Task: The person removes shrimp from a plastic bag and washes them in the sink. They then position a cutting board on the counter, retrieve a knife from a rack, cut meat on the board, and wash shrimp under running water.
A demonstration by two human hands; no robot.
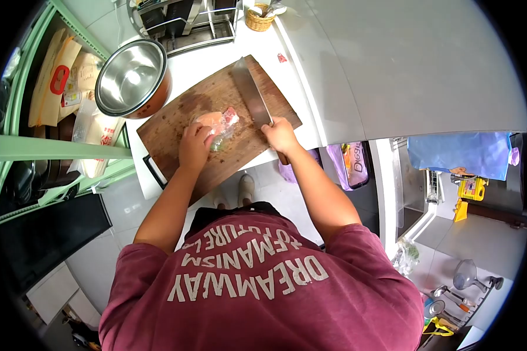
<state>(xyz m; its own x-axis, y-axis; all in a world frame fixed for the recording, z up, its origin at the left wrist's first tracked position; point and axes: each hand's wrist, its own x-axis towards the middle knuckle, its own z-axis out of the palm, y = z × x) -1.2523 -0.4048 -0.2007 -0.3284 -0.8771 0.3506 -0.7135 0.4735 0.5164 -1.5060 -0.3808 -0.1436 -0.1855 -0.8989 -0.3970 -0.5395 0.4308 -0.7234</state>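
A wooden cutting board [181, 102] lies at a slant on the white counter. On its middle sits a piece of pinkish raw meat [212, 119], partly in clear plastic wrap [221, 140]. The curled fingers of my left hand [195, 144] press on the meat's near left side and hide part of it. My right hand [280, 136] is closed around the handle of a broad kitchen knife [253, 93]. Its blade rests on or just over the board, pointing away from me, to the right of the meat and apart from it.
A metal pot [133, 82] stands beyond the board's left corner. Behind it are a metal rack [199, 38] and a small wicker basket [259, 20]. Green shelving [58, 146] with bags borders the left side. A scrap of red [281, 58] lies near the counter's right edge.
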